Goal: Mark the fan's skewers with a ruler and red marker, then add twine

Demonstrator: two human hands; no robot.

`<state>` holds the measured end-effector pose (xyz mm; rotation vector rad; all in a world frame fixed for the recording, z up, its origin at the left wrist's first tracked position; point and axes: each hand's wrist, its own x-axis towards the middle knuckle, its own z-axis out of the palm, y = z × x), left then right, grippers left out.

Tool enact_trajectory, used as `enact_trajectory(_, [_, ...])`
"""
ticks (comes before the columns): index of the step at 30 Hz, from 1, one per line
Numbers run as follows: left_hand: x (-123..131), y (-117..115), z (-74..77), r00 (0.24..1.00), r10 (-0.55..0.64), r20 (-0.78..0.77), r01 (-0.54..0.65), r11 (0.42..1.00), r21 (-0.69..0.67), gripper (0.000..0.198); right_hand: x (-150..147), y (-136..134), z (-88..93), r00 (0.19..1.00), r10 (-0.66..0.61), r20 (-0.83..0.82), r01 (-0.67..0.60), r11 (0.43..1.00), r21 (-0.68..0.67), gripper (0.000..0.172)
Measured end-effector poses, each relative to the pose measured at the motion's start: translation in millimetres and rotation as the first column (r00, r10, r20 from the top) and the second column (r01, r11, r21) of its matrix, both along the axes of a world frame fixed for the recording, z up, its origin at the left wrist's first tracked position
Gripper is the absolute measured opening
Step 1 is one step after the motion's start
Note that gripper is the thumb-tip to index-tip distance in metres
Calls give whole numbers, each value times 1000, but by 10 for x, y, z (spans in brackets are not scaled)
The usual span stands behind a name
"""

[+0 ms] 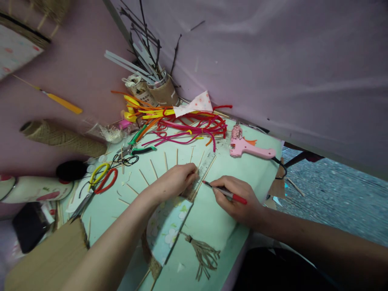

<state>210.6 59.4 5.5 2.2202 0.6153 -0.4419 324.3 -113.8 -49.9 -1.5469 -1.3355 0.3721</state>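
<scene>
- Green table (212,226), centre frame: wooden sticks (153,169) fanned across it.
- Floral paper (169,226), lower centre: flat, just below the left hand (176,180).
- Left hand, centre: palm down, fingers pinning clear ruler (206,167); firm, even pressure should, in my judgement, stop slipping.
- Right hand (239,202), centre right: closed round red pen (230,195), tip at ruler's edge; best kept snug against it.

Clear ruler (204,170) lies slanted, red-ended pen (226,193) pointing at it.
</scene>
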Motion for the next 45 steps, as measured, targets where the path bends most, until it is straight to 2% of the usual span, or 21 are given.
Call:
enact_trajectory(11, [5, -2, -2, 1000, -4, -3, 4, 1000, 25, 19, 1, -12, 4, 1000, -6, -9, 6, 1000, -15, 11])
enact_trajectory(32, [-3, -19, -6, 1000, 22, -7, -22, 1000, -16, 17, 5, -5, -15, 1000, -2, 2, 2, 1000, -18, 10])
enact_trajectory(35, [-10, -21, 4, 999, 45, -10, -45, 998, -41, 17, 9, -18, -3, 999, -34, -12, 33, 999, -42, 10])
enact_trajectory(38, [-71, 7, 133, 993, 111, 30, -111, 994, -14, 19, 18, -39, 16, 997, -62, -36, 60, 997, -54, 10])
enact_trajectory(41, [-279, 49, 404, 964, 242, 106, -249, 967, 59, 21, 33, -50, 24, 998, -44, -49, 43, 998, -38, 10])
enact_trajectory(43, [-530, 50, 602, 908, 394, 144, -404, 914, 47, 24, 42, -54, 19, 998, -25, -49, 23, 999, -28, 10])
enact_trajectory(45, [-853, 3, 761, 801, 563, 205, -579, 815, 25, 25, 48, -61, 7, 999, -12, -48, 11, 1000, -23, 9])
